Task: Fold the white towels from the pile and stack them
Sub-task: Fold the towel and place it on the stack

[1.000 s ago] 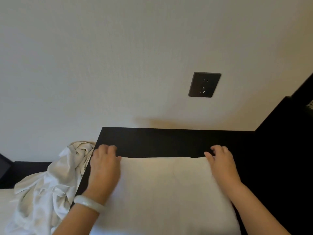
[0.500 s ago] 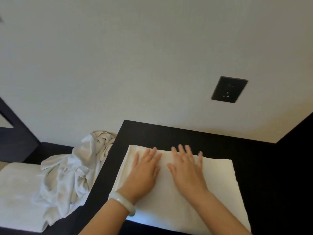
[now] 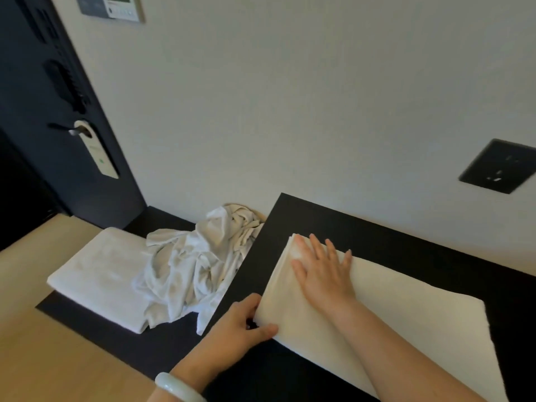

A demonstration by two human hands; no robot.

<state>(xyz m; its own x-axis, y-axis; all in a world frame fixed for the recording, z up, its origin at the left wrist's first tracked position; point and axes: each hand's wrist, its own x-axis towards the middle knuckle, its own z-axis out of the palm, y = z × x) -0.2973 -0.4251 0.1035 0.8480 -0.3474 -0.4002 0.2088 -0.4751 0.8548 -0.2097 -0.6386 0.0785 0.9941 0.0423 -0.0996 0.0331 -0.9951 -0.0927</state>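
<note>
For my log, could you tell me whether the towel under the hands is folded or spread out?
Folded: the towel shows stacked layers along its left edge, where the left hand grips it.

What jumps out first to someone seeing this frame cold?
The folded white towel on the raised black tabletop at lower right draws the eye. The right hand presses flat on its far left end and the left hand grips its near left corner. On the lower black ledge to the left, a crumpled pile of white towels overlaps another flat folded white towel.
</note>
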